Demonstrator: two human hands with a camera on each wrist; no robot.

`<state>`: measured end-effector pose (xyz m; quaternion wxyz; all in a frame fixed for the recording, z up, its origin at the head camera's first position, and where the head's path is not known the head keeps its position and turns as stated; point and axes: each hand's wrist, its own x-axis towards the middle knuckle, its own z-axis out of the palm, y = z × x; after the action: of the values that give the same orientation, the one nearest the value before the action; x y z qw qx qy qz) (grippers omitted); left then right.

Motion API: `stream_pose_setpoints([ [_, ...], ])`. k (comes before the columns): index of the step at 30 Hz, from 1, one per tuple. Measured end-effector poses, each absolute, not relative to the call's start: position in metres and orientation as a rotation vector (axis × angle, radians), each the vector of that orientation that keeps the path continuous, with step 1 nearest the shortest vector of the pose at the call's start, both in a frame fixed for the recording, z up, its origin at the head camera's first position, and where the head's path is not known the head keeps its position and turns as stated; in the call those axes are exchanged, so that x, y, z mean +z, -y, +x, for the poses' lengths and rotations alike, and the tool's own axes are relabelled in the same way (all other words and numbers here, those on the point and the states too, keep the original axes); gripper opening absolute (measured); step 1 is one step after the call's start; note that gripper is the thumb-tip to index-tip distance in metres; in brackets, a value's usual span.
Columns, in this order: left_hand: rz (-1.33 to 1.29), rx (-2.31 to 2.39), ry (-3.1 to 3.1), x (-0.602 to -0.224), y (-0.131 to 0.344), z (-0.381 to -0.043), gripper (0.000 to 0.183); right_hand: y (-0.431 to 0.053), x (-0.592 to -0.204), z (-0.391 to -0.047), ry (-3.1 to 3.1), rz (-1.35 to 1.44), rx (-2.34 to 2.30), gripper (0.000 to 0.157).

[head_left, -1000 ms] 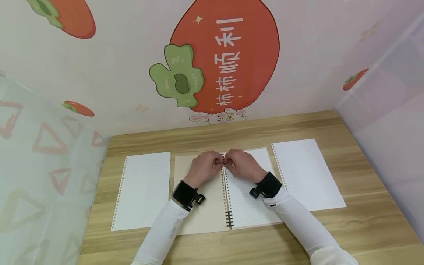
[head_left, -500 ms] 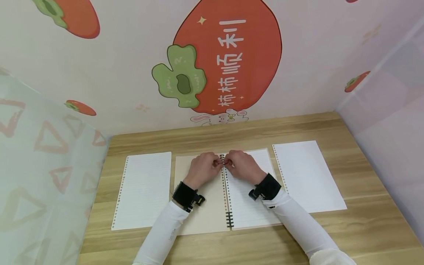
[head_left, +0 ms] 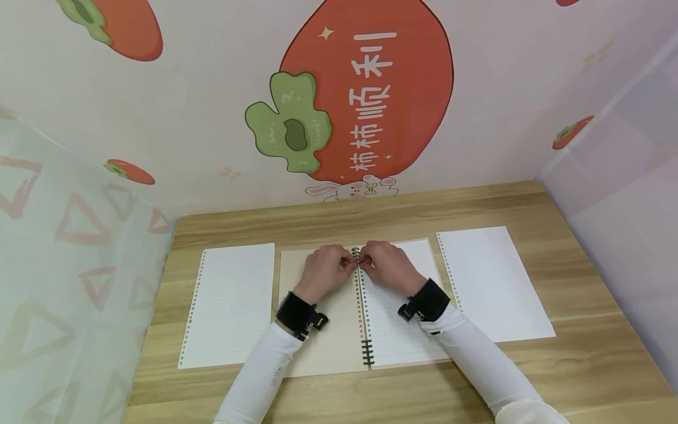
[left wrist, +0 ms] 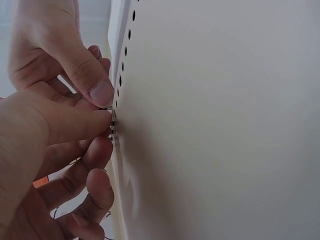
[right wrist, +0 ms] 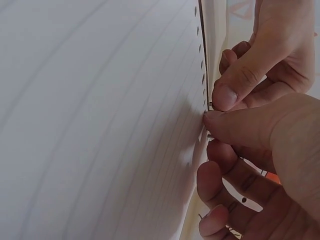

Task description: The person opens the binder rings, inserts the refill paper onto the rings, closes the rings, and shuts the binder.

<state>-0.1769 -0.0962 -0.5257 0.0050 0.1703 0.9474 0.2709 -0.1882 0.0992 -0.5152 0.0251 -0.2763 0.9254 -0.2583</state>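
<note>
Where the head view looks down, wooden bench (head_left: 392,394); open notebook (head_left: 328,347), one, midway between the bench's left and right edges, plain tan leaf at left, lined white pages (head_left: 405,341) at right; upper binding rings (head_left: 355,252), black, at the fold's end towards the bench's far edge; lower binding rings (head_left: 368,352), black, at the opposite end; left hand (head_left: 325,271) and right hand (head_left: 392,268), side by side, each closed in a pinch at the upper binding rings; loose lined sheet (head_left: 228,306), flat, near the bench's left edge; loose white sheet (head_left: 495,277), flat, just beside the notebook, towards the bench's right edge.

Left wrist view: left thumb and forefinger nipped together at the leaf's punched holes (left wrist: 126,51), other fingers loosely curved; right hand above, close by.

Right wrist view: right thumb and forefinger likewise pinched at the lined page's edge, left hand above; exact ring gripped, cannot be told.
</note>
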Motion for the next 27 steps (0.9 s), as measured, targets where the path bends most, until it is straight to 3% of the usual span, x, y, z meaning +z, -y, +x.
stream_pose_setpoints([
  [27,0.536,0.877,-2.963,-0.5282,0.0982,-0.1769,0.009,-0.0991,-0.5195,-0.1907,-2.850,-0.865,-0.865,0.007],
])
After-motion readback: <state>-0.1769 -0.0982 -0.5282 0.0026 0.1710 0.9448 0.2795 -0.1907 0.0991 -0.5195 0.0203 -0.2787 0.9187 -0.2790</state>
